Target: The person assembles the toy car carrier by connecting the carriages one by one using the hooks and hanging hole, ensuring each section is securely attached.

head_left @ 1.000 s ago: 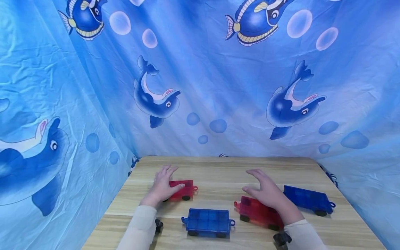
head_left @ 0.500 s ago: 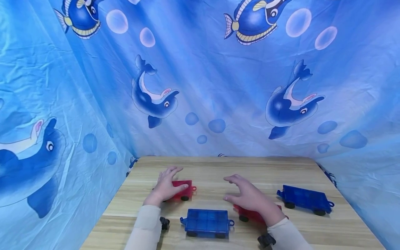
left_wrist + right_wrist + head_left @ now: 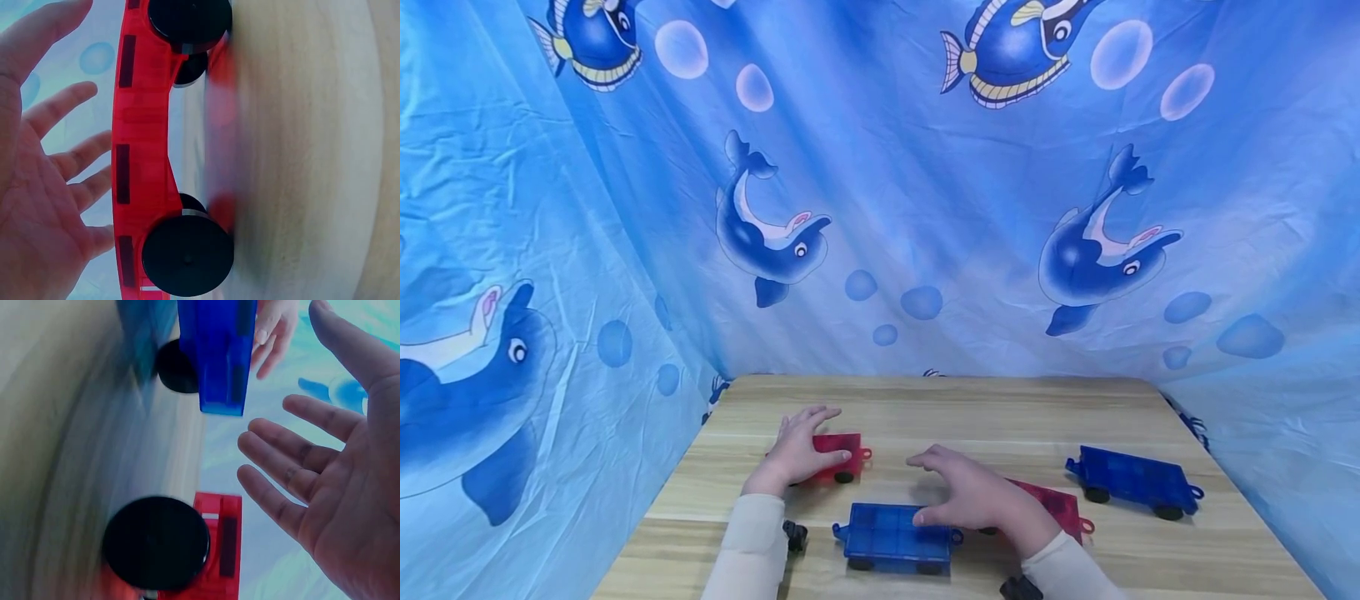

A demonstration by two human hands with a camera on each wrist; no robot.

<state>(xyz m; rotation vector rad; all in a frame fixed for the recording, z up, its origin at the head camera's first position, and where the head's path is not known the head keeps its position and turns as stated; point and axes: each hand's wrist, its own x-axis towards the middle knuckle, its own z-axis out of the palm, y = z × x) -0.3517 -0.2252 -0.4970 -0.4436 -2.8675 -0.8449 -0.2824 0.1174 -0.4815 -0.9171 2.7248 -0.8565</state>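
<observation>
My left hand (image 3: 793,457) hovers over a red toy train car (image 3: 841,443) at the table's left, fingers spread and thumb stretched along it. In the left wrist view this red car (image 3: 140,125), with black wheels, stands beside the open palm (image 3: 44,206). My right hand (image 3: 973,496), fingers spread, is above the gap between a blue toy train car (image 3: 880,537) in the middle and a second red car (image 3: 1060,504), which it partly hides. The right wrist view has the blue car (image 3: 219,369) and that red car (image 3: 226,550) beside the hand (image 3: 344,481), ungripped.
Another blue toy train car (image 3: 1135,477) stands at the right of the wooden table (image 3: 947,408). Each car seen whole has a hook or ring at its ends. A blue sea-print curtain (image 3: 880,208) rises behind and beside the table.
My right hand has moved left, from over the right red car to the right end of the middle blue car. My left hand has shifted slightly right. The cars look unmoved.
</observation>
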